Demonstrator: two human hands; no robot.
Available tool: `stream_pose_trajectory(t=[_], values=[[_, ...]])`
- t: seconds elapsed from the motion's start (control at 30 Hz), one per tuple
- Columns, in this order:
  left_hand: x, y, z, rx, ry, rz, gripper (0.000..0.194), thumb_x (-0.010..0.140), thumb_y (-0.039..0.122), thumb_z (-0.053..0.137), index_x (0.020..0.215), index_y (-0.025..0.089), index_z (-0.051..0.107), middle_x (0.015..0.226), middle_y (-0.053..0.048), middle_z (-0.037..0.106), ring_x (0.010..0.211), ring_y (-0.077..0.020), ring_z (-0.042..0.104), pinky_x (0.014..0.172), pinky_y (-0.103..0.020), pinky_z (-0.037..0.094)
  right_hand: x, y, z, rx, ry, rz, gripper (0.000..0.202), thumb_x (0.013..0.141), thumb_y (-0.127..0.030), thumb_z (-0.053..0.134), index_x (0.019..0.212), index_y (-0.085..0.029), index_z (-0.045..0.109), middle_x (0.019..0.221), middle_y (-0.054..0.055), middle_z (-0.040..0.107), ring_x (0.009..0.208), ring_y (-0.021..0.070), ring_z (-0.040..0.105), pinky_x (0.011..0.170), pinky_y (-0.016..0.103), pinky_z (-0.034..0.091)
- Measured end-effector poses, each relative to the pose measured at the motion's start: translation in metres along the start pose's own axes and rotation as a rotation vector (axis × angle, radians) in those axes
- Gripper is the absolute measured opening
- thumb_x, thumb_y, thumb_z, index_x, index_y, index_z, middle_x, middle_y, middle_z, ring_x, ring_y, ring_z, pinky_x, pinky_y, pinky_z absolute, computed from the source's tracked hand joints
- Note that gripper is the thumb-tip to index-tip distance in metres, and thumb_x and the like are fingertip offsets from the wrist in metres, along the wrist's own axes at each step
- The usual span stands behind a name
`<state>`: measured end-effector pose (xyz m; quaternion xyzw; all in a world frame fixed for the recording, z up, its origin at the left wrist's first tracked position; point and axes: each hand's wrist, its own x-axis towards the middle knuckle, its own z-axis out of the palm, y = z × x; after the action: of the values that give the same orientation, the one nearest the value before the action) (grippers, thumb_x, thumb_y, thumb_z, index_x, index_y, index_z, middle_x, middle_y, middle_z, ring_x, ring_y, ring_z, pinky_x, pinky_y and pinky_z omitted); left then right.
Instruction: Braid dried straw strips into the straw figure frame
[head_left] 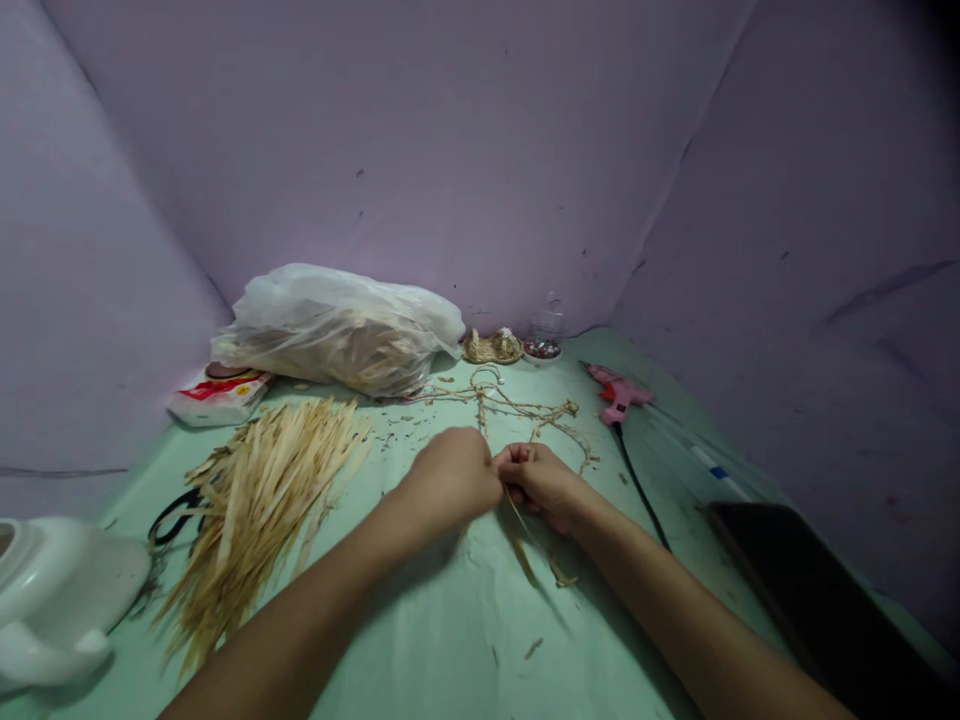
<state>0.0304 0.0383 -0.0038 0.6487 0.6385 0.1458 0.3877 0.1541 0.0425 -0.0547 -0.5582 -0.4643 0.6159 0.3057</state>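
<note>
My left hand (456, 475) is closed in a fist, slightly blurred, with its fingers on a strand of dried plant fibre (524, 562). Touching it on the right, my right hand (546, 488) pinches the same strand between thumb and fingers. The strand's loose ends hang down toward me below both hands. Beyond them lies a thin twisted fibre cord (482, 408), which runs up from between the hands and spreads to both sides in knotted lengths. To the left rests a large bundle of flat straw-coloured fibre strips (259, 510).
Behind are a plastic bag (341, 335), a small woven piece (493, 347) and a dish of beads (542, 349). Rightward lie a pink glue gun (621, 392) with its cord and a dark flat object (817, 600). Leftward are scissor handles (169, 520), a white container (67, 590) and a packet (221, 397).
</note>
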Motion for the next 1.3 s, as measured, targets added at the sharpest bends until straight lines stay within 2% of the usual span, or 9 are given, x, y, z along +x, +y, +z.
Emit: stream_pose_trajectory(t=[0.1, 0.23, 0.4, 0.47, 0.57, 0.8, 0.97, 1.13, 1.3], values=[[0.017, -0.007, -0.009, -0.087, 0.003, -0.06, 0.008, 0.059, 0.011, 0.051, 0.062, 0.012, 0.058, 0.044, 0.0, 0.047, 0.042, -0.0101, 0.043, 0.044, -0.021, 0.027, 0.0, 0.001, -0.002, 0.006, -0.02, -0.016, 0.004, 0.058, -0.016, 0.05, 0.055, -0.014, 0.051, 0.038, -0.006, 0.044, 0.029, 0.002, 0.027, 0.028, 0.015, 0.014], [0.024, -0.01, -0.002, -0.514, -0.272, -0.221, 0.013, 0.062, 0.005, 0.045, 0.07, 0.01, 0.053, 0.049, 0.0, 0.051, 0.036, -0.0072, 0.043, 0.037, -0.019, 0.028, -0.001, 0.0, -0.005, 0.059, -0.046, -0.026, 0.004, 0.058, -0.016, 0.053, 0.061, -0.013, 0.052, 0.049, -0.005, 0.052, 0.033, 0.0013, 0.031, 0.029, 0.013, 0.017], [0.025, -0.014, 0.004, -0.613, -0.49, -0.265, 0.011, 0.068, 0.008, 0.043, 0.061, 0.008, 0.052, 0.05, -0.001, 0.051, 0.036, -0.0051, 0.044, 0.036, -0.016, 0.031, -0.001, -0.002, -0.007, 0.045, -0.093, -0.022, 0.004, 0.059, -0.014, 0.053, 0.062, -0.013, 0.051, 0.049, -0.004, 0.054, 0.034, 0.0021, 0.036, 0.03, 0.013, 0.022], [0.026, -0.016, 0.005, -0.564, -0.47, -0.243, 0.011, 0.066, 0.008, 0.044, 0.058, 0.008, 0.052, 0.044, 0.001, 0.047, 0.034, -0.0049, 0.04, 0.035, -0.017, 0.03, 0.0, -0.002, -0.008, 0.014, -0.095, -0.021, 0.006, 0.059, -0.015, 0.054, 0.064, -0.014, 0.051, 0.05, -0.004, 0.053, 0.035, 0.0028, 0.038, 0.032, 0.014, 0.027], [0.026, -0.017, 0.007, -0.413, -0.324, -0.186, 0.013, 0.063, 0.008, 0.046, 0.05, 0.011, 0.048, 0.035, 0.002, 0.041, 0.029, -0.006, 0.035, 0.033, -0.019, 0.027, 0.002, 0.001, -0.009, -0.135, -0.096, -0.066, 0.006, 0.062, -0.015, 0.052, 0.067, -0.015, 0.05, 0.049, -0.005, 0.053, 0.034, 0.0047, 0.041, 0.036, 0.017, 0.032], [0.029, -0.02, 0.017, -0.206, -0.196, -0.171, 0.014, 0.055, 0.01, 0.047, 0.043, 0.015, 0.042, 0.029, 0.004, 0.031, 0.027, -0.0069, 0.027, 0.033, -0.022, 0.017, -0.012, -0.005, -0.005, -0.941, 0.173, -0.446, 0.016, 0.067, -0.018, 0.047, 0.071, -0.016, 0.062, 0.065, 0.005, 0.064, 0.059, 0.0132, 0.055, 0.051, 0.022, 0.033], [0.028, -0.017, 0.017, -0.234, -0.162, -0.198, 0.013, 0.054, 0.012, 0.047, 0.043, 0.015, 0.042, 0.029, 0.003, 0.031, 0.027, -0.0071, 0.027, 0.034, -0.022, 0.016, -0.03, -0.017, 0.006, -1.243, 0.349, -0.329, 0.02, 0.068, -0.024, 0.047, 0.073, -0.019, 0.067, 0.069, 0.008, 0.067, 0.064, 0.0204, 0.059, 0.05, 0.026, 0.029], [0.02, -0.007, 0.009, -0.278, -0.175, -0.285, 0.013, 0.053, 0.012, 0.047, 0.041, 0.014, 0.041, 0.028, 0.004, 0.031, 0.027, -0.0057, 0.026, 0.033, -0.02, 0.017, -0.039, -0.022, 0.014, -1.29, 0.323, -0.311, 0.023, 0.07, -0.023, 0.045, 0.073, -0.02, 0.067, 0.07, 0.01, 0.067, 0.063, 0.0212, 0.06, 0.049, 0.026, 0.029], [0.022, -0.012, 0.004, -0.36, -0.211, -0.206, 0.007, 0.048, 0.01, 0.05, 0.043, 0.013, 0.045, 0.03, 0.004, 0.035, 0.027, -0.004, 0.026, 0.032, -0.018, 0.016, -0.045, -0.021, 0.025, -1.366, 0.265, -0.334, 0.021, 0.066, -0.019, 0.048, 0.073, -0.018, 0.068, 0.069, 0.01, 0.067, 0.06, 0.0216, 0.06, 0.047, 0.026, 0.029]])
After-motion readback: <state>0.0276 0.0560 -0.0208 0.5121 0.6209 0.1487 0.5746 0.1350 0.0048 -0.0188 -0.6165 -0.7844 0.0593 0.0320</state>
